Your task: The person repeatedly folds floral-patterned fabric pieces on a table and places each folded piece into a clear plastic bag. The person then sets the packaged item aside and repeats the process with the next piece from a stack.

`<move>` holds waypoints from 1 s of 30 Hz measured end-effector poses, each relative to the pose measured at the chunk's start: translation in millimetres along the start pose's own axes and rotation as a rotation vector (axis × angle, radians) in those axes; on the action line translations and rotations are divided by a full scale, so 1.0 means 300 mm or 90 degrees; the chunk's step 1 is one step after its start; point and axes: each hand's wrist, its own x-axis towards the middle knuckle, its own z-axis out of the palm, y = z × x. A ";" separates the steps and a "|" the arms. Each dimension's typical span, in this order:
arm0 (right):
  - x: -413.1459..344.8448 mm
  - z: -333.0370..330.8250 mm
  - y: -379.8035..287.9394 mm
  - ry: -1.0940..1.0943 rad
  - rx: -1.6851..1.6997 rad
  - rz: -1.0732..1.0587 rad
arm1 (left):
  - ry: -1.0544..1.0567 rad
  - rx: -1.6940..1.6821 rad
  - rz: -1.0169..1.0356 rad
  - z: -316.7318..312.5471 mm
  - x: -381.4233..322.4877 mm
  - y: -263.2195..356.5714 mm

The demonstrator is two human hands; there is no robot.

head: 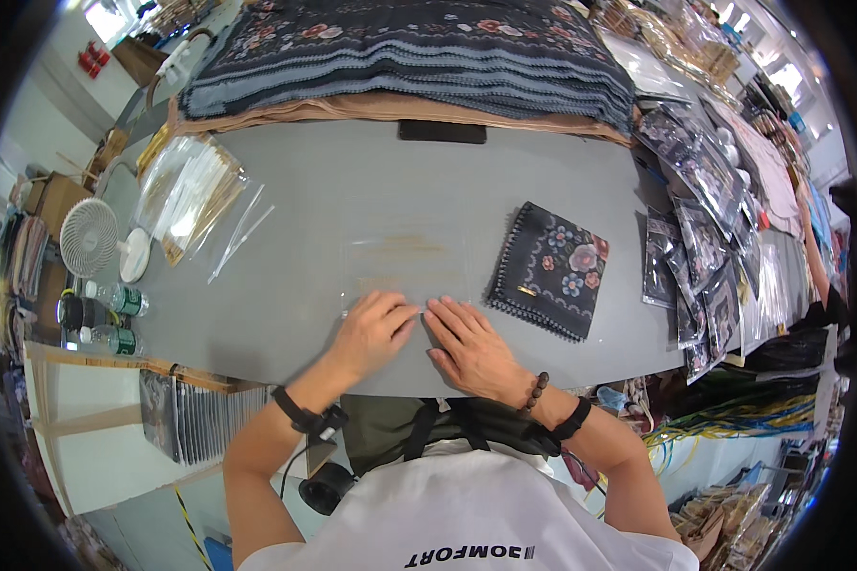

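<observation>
A clear plastic bag (pixel 407 250) lies flat on the grey table in front of me. At its near edge rest both my left hand (pixel 375 332) and my right hand (pixel 471 342), fingertips almost meeting. Whether the fingers pinch the film cannot be told. Right of the bag lies a folded dark floral scarf (pixel 553 271) with a dotted border and a small gold-coloured tag. A black phone (pixel 443 131) sits at the far side, against a tall stack of dark floral scarves (pixel 407 71).
Clear bags (pixel 193 193) are piled at the left, near a white fan (pixel 91 237) and plastic bottles (pixel 125 298). Packed scarves (pixel 700 243) heap up at the right edge. Below the table's left edge stands a box (pixel 86 435) holding packed items.
</observation>
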 end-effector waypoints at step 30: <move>0.291 0.118 -0.044 0.051 -0.134 0.008 | -0.029 0.183 -0.175 -0.136 -0.123 -0.077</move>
